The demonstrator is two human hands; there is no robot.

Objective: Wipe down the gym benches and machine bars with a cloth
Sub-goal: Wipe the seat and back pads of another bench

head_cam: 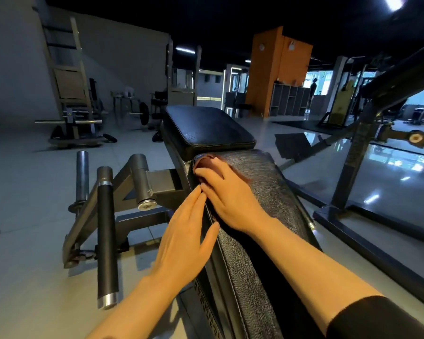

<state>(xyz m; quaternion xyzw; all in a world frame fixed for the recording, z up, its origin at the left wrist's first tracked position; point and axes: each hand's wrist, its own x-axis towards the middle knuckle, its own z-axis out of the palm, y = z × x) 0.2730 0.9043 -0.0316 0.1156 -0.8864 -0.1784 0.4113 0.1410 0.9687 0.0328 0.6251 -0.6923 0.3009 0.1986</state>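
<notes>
A: Cloth (212, 165): dark reddish, lying at the far left corner of the long bench pad (262, 216), just short of the square seat pad (206, 128).

B: Right hand (227, 196)?

A: Laid flat on the cloth, fingers straight, pressing it onto the pad; nothing is clenched.

B: Left hand (184, 243)?

A: Fingers straight and released, resting against the pad's left edge, fingertips touching the right hand. Left of the bench: a black-gripped handle bar (107, 236) on the grey frame (123, 189).
</notes>
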